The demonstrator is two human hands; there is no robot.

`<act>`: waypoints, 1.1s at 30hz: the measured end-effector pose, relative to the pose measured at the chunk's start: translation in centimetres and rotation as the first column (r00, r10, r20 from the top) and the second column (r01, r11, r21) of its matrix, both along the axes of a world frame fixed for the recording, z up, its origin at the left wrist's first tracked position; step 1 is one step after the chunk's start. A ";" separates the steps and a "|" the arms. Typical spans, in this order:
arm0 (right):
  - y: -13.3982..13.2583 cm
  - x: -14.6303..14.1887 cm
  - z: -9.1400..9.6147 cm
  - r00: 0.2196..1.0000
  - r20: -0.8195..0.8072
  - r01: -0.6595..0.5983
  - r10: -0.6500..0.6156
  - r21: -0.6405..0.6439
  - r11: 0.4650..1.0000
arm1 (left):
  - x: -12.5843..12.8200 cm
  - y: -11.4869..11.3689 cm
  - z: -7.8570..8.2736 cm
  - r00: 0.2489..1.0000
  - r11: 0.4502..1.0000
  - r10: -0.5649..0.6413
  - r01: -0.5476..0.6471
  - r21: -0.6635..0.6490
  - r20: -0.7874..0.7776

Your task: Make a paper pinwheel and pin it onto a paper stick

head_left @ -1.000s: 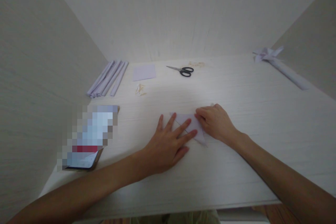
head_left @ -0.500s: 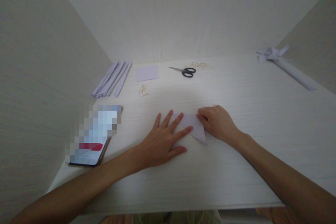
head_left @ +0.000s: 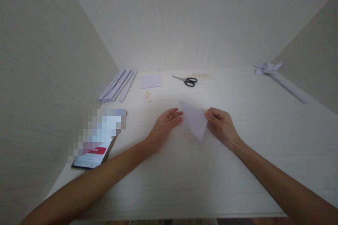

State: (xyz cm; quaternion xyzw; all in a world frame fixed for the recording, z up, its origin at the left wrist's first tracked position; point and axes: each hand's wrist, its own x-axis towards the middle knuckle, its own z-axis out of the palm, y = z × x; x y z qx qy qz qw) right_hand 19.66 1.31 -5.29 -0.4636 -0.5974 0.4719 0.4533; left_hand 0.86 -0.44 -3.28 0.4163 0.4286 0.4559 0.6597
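Observation:
A pale lilac paper folded into a triangle (head_left: pixel 194 119) stands tilted up off the white table (head_left: pixel 185 175) in the middle. My right hand (head_left: pixel 221 126) pinches its right corner with thumb and fingers closed on it. My left hand (head_left: pixel 166 122) rests on its edge just left of the paper, fingers loosely curled and apart, holding nothing; its fingertips are close to the paper's left edge.
A phone (head_left: pixel 99 140) lies at the left. Several rolled paper sticks (head_left: pixel 118 85) lie at the back left, beside a lilac square sheet (head_left: pixel 151 81), black scissors (head_left: pixel 187 80) and small scraps (head_left: pixel 146 96). A paper pinwheel on a stick (head_left: pixel 280 77) lies back right. Walls enclose three sides.
My left hand has lifted off the paper and drawn back to the left. My right hand has raised the folded triangle from flat on the table to tilted upright.

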 end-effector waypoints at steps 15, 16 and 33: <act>-1.3 -1.1 0.5 0.955 -0.297 -0.020 0.003 -0.056 0.998 | 3.1 0.9 1.0 0.954 0.945 0.096 0.003 -0.326 0.285; -1.3 -1.1 0.4 0.952 -0.308 -0.016 -0.001 -0.054 0.998 | 3.0 1.0 1.1 0.957 0.950 0.101 -0.011 -0.311 0.274; -1.1 -1.2 0.3 0.924 -0.381 -0.100 0.010 -0.218 0.971 | 1.4 1.9 1.9 0.815 0.941 -0.156 0.294 0.167 -0.558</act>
